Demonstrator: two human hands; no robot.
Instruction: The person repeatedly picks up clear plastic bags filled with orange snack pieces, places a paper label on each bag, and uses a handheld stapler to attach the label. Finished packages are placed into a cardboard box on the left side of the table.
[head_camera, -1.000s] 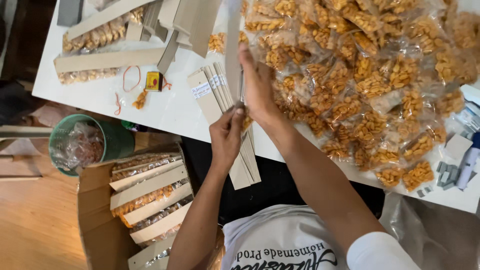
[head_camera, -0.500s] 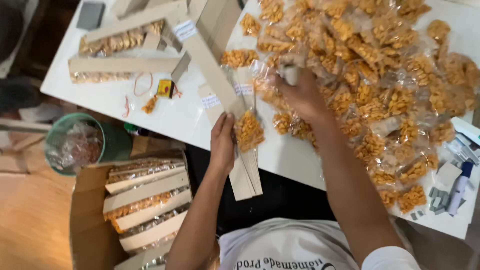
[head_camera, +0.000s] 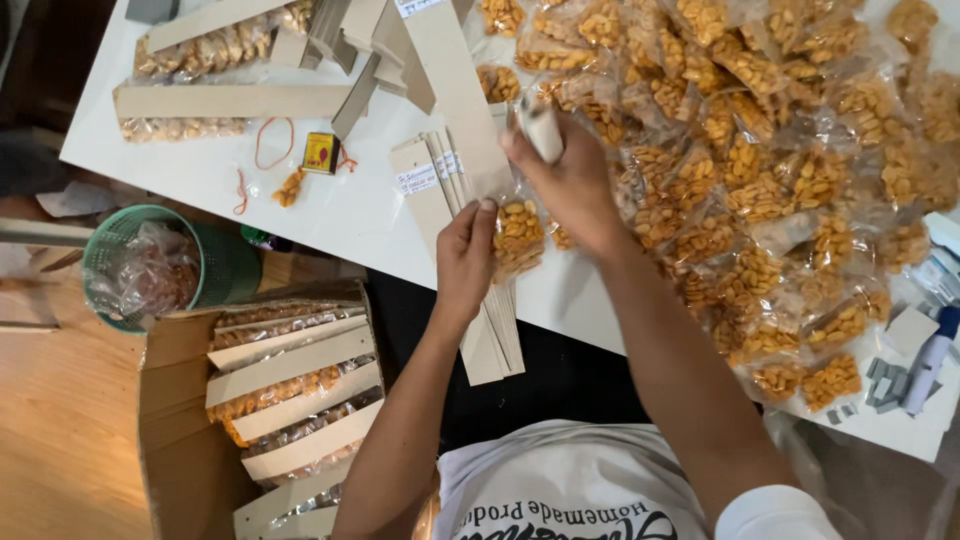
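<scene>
My left hand (head_camera: 465, 262) presses a small clear bag of orange snacks (head_camera: 520, 238) against a stack of long cardboard strips (head_camera: 432, 190) that hangs over the near edge of the white table (head_camera: 340, 215). My right hand (head_camera: 575, 185) is just above the bag's top. It is closed around a small white oblong object (head_camera: 540, 128); what kind of object it is cannot be made out. A big heap of similar snack bags (head_camera: 770, 150) covers the table to the right of both hands.
Finished strips with bags attached (head_camera: 225, 100) lie at the far left, near an orange rubber band (head_camera: 270, 142) and a small yellow and red box (head_camera: 320, 152). A cardboard box (head_camera: 175, 440) of finished strips and a green basket (head_camera: 215, 262) stand on the floor to the left.
A snack bag now lies on the strips under my left hand. My right hand has come off the heap towards the bag, with the white object in it.
</scene>
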